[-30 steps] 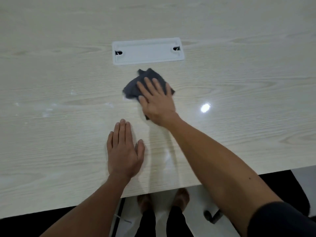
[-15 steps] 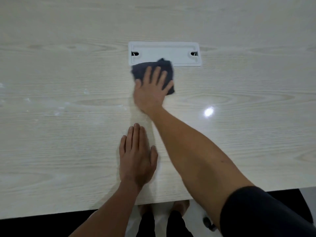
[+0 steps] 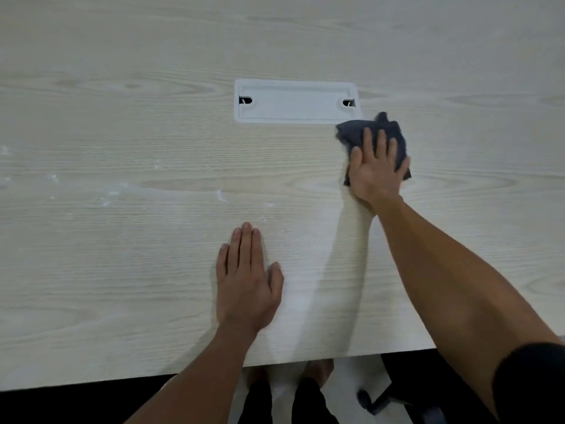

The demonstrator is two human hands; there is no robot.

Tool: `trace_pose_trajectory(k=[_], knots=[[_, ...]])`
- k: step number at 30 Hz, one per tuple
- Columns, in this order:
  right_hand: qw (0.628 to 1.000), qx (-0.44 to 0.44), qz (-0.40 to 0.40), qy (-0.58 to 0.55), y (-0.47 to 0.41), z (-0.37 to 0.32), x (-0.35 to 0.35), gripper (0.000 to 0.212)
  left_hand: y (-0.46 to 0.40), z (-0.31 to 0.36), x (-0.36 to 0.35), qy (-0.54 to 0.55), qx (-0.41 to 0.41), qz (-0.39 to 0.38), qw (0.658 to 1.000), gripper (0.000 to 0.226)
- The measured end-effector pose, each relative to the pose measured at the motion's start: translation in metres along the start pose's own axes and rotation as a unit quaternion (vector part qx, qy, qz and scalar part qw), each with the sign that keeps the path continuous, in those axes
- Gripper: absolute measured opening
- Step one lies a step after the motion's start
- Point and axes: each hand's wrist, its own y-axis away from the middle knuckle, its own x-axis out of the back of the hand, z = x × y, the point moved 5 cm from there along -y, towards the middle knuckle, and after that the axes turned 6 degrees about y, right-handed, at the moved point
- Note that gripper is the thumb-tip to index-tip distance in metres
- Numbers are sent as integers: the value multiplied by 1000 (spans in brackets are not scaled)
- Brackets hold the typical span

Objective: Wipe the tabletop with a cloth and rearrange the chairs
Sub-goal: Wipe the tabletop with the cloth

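The right hand (image 3: 377,171) presses flat, fingers spread, on a dark cloth (image 3: 371,131) in the upper right of the frame, the cloth's corner touching the white cable cover (image 3: 295,102) set into the tabletop (image 3: 122,270). The left hand (image 3: 246,283) lies open and flat at lower centre, holding nothing. The risks, as I judge them: the cloth could snag the cover's edge or slots — and the white specks (image 3: 220,195) at centre left could be missed if strokes stay on this side.
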Motion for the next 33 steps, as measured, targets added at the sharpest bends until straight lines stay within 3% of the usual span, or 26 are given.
trace_pose_trajectory(k=[3,5,7,9,12,14,16,19,21,24,26,29,33], knots=[[988,-144,35,-43,13,-20,-12,65,0,-2,-1,2,9,-6,1000,72],[986,-156,35,-53,30,-64,-22,66,1,-2,0,2,12,-9,1000,72],[996,-78,21,-42,55,-116,-36,66,0,-3,-1,0,13,-18,1000,72],[997,76,-3,-17,87,-161,-47,65,-1,-4,-1,2,13,-26,1000,72],[944,326,-51,27,112,-172,-51,59,-1,-5,-1,-1,11,-25,1000,71],[921,385,-45,50,97,-140,-42,56,-1,-5,1,-1,7,-5,1000,70],[946,319,-19,59,71,-84,-30,56,-1,-5,-1,2,0,6,1000,70],[991,130,3,31,51,15,-10,59,-1,-3,-2,9,-4,4,1000,69],[1000,-1,2,-3,58,55,-6,61,0,-3,-3,17,-5,4,1000,69],[987,-152,16,-47,87,40,-17,63,1,-6,3,74,-3,16,997,68],[984,-165,21,-62,106,-5,-28,64,5,-13,13,135,0,29,990,66],[995,-73,1,-62,131,-87,-46,65,13,-36,28,121,21,52,991,65],[978,203,-44,-7,185,-191,-70,62,33,-75,36,51,70,65,994,65]])
